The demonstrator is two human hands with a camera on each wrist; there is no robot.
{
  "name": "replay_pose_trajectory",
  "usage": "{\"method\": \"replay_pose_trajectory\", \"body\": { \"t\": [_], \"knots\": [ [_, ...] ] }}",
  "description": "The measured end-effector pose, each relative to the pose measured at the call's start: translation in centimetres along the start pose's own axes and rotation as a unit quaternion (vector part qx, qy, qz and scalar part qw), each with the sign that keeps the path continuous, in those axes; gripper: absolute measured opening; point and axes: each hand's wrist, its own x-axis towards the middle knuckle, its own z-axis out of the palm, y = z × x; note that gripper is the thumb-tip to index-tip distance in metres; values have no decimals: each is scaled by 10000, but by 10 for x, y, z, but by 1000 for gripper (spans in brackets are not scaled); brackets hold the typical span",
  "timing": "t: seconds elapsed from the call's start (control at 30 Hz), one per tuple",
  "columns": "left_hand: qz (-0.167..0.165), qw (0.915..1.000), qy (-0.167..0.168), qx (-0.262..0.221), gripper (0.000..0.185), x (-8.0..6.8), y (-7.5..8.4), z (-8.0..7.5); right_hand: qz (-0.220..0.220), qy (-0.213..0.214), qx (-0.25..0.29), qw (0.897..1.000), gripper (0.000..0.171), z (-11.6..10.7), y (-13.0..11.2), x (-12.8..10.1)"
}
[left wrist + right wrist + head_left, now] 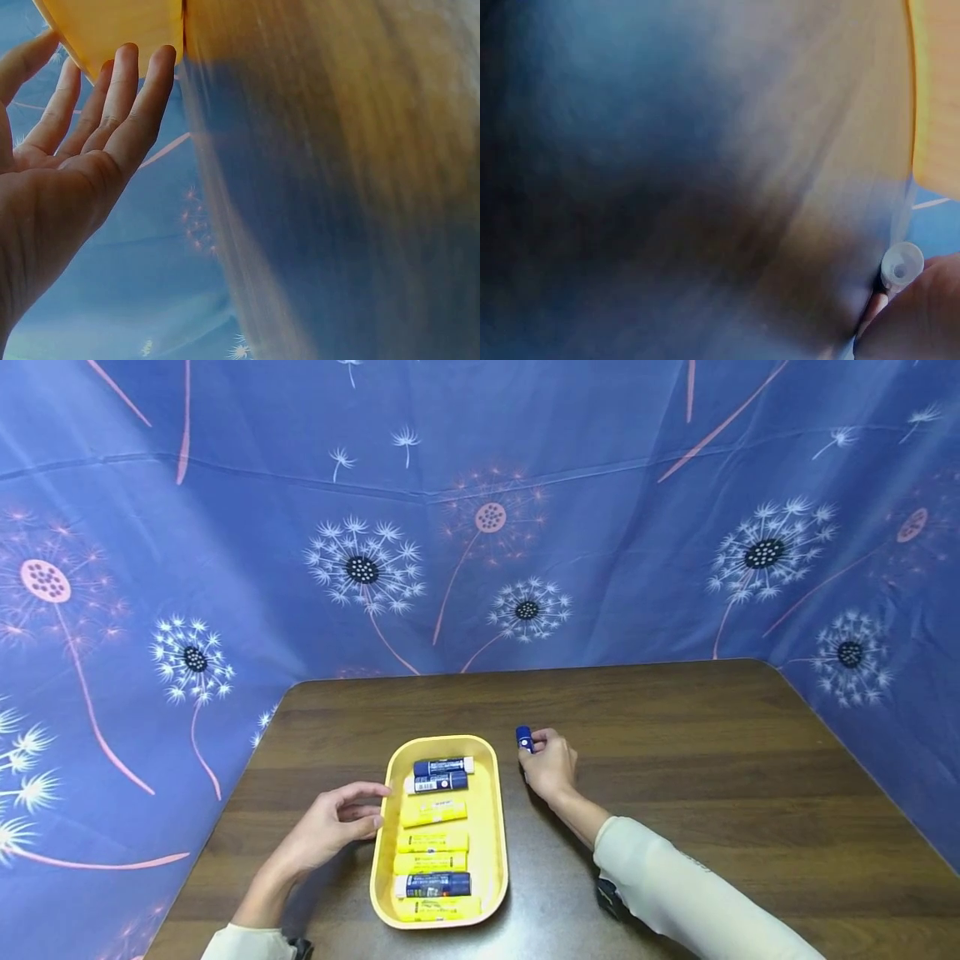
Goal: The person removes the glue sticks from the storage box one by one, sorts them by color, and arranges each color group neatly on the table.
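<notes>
My right hand (551, 767) pinches a blue glue stick (524, 737) low over the table, right of the tray. Its blue cap end points away from me. In the right wrist view the white base (901, 264) of that stick shows beside my fingers. My left hand (330, 822) rests its extended fingertips at the left side of a yellow tray (489, 827); the left wrist view shows those fingers along the tray's outer wall (150, 30). Inside the tray, several yellow glue sticks (433, 812) and three blue glue sticks (435, 885) lie crosswise in a column.
The brown wooden table (675, 735) carries the tray left of its middle. Behind it and at both sides hangs a blue cloth (600, 543) with a dandelion print. Dark bands show at both wrists, below light sleeves (675, 868).
</notes>
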Motion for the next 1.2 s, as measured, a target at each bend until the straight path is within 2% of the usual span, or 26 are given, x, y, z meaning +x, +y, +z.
{"method": "replay_pose_trajectory", "body": {
  "t": [0.2,0.53,0.7,0.8,0.87,0.97,1.1,1.2],
  "knots": [
    [-30,9999,74,63,48,-3,0,-3,-64,189,-119,9997,32,8,-1,-1],
    [-52,10000,2,-16,49,0,-2,-3,-1,112,-135,9998,34,7,1,2],
    [-61,10000,-23,-70,49,1,-3,-1,201,131,243,9994,36,-4,-7,8],
    [-74,10000,-5,-35,48,0,-4,-1,120,-32,892,9959,34,-14,-20,12],
    [-56,10000,17,-4,48,0,-3,0,-68,-336,1475,9885,32,-21,-34,12],
    [-24,10000,39,39,48,-1,-2,0,-500,-1186,2097,9692,32,-31,-56,6],
    [-2,9999,41,99,48,0,-1,0,-1339,-2384,2209,9362,32,-35,-78,-9],
    [6,9999,19,100,48,0,-1,0,-1787,-3047,2167,9101,30,-29,-87,-19]
  ]
}}
